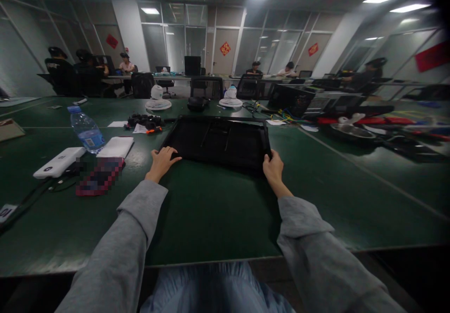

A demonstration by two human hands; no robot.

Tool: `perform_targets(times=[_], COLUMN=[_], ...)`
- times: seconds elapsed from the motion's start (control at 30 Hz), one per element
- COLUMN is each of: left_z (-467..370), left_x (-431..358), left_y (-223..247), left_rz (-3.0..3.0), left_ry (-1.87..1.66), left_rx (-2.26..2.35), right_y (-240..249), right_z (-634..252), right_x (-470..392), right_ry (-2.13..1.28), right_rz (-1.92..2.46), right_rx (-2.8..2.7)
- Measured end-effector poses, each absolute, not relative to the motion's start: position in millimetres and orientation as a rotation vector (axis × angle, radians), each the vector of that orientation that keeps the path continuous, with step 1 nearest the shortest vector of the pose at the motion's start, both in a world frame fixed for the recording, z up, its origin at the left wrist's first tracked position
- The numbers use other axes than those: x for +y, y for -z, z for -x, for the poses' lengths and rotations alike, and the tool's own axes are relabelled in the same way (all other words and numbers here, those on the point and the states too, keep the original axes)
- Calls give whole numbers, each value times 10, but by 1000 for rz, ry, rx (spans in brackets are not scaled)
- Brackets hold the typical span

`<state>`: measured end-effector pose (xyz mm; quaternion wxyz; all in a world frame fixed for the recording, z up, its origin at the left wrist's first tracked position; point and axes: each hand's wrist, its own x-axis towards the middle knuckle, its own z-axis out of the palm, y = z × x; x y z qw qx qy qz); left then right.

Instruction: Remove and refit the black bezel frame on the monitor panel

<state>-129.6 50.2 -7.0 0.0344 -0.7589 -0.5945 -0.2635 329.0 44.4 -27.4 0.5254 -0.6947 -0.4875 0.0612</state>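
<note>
A wide, flat black panel with a thin rim, which looks like a computer monitor [242, 144], is in front of me above the green table. Its far edge carries a small light mark, and faint lines show across the middle of its dark face. At the near left corner, my left hand [162, 162] grips the edge, the thumb stretched along the near side. My right hand [273, 167] is closed around the near right corner, thumb on top. The panel's underside is hidden, so I cannot tell how much of it rests on the table.
Left on the green table [211, 219] are a water bottle [86, 130], white power bank [59, 162], tissue pack [116, 147] and red-edged phone [101, 176]. Two white fans [158, 100] stand beyond the panel. A pan [351, 134] and cables [281, 114] lie right. People sit farther back.
</note>
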Motion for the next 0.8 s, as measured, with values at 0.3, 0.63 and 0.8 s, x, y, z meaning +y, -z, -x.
perform_targets(times=[0.3,0.63,0.8], left_z=[1322,1329,1343], left_x=[321,118,116], left_y=[87,35,56], left_rz=[2405,2477,2410], left_ry=[589,672,721], left_rx=[-1602,-1698,-1785], right_y=[206,298,348], right_z=[-3529,-3595,-3617], right_x=[458,404,429], right_ry=[-133,-120,-116], right_rz=[1783,1751,1752], right_rx=[-1218,-1269,-1282])
